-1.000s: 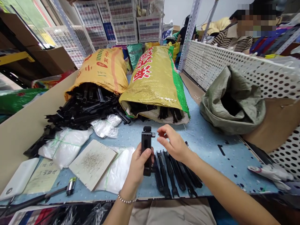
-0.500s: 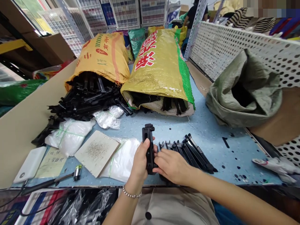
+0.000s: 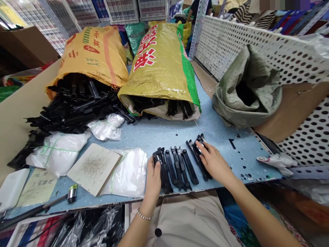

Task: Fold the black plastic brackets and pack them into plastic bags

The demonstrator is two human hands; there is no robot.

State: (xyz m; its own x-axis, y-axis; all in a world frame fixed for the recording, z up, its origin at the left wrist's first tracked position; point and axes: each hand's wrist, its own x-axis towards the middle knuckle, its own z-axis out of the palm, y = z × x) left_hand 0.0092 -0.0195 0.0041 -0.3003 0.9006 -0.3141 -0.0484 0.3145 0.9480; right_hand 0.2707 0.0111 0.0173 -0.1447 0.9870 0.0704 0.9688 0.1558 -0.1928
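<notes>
Several long black plastic parts [image 3: 177, 169] lie side by side in a row near the table's front edge. My left hand [image 3: 153, 178] rests against the row's left end, thumb along the outermost part and the other fingers partly hidden. At the right, my right hand [image 3: 214, 163] lies over a separate small group of the same parts [image 3: 194, 154], fingers stretched out on their tops. A gap of blue table separates this group from the rest of the row. Neither hand lifts anything.
An orange sack [image 3: 95, 55] spills a heap of black parts [image 3: 74, 106]. Beside it lies a yellow-green sack [image 3: 161, 72] with more inside. A grey-green sack [image 3: 246, 92] stands right. Clear plastic bags [image 3: 130, 171], a square tile [image 3: 94, 168] and a soldering-iron-like tool [image 3: 56, 201] lie left.
The black part held between both hands now lies down with the others. My hands have moved apart to opposite ends of the row, and the camera view has shifted.
</notes>
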